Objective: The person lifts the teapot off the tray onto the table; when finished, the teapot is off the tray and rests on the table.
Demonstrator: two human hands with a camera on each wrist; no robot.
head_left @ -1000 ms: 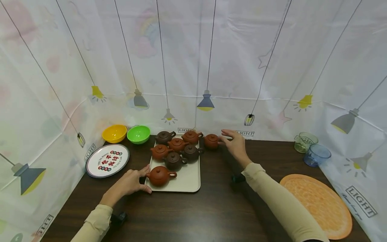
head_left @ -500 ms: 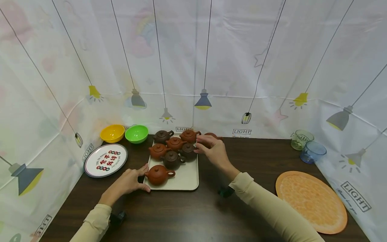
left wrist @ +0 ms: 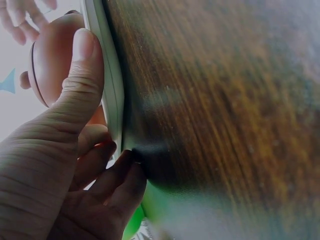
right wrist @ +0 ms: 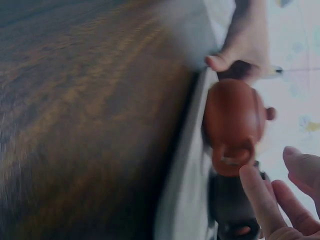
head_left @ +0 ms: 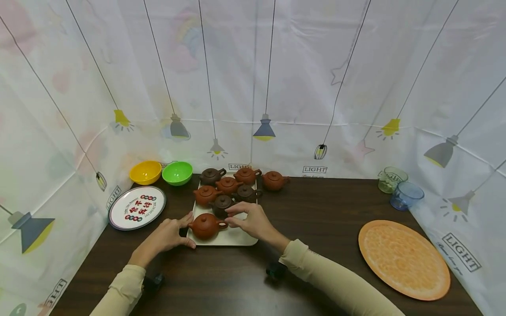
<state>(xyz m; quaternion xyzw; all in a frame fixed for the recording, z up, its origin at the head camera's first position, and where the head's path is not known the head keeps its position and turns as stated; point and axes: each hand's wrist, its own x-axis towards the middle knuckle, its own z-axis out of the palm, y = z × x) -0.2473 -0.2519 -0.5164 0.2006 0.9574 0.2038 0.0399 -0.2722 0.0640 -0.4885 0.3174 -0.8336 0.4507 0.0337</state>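
Observation:
A cream tray (head_left: 239,237) bears several small clay teapots, some reddish-brown, some dark. At its front left sits a reddish-brown teapot (head_left: 204,226) with its handle to the right. My left hand (head_left: 168,235) spans the tray's left front corner, beside this teapot. In the left wrist view its thumb lies straight along the tray edge, in front of the teapot's body (left wrist: 52,60). My right hand (head_left: 254,221) hovers over the tray, fingers and thumb apart. The right wrist view shows a fingertip close to that teapot's handle (right wrist: 232,159). A dark teapot (head_left: 220,206) stands just behind.
Another reddish-brown teapot (head_left: 273,180) stands off the tray, behind its right corner. At left are a white plate (head_left: 118,215), a yellow bowl (head_left: 145,173) and a green bowl (head_left: 177,174). On the right are green (head_left: 391,181) and blue glasses (head_left: 405,196) and an orange round mat (head_left: 403,261).
My right hand has moved left and toward me, from the off-tray teapot across the tray to the front teapot. That off-tray teapot's handle now shows pointing right. The left hand stays at the corner.

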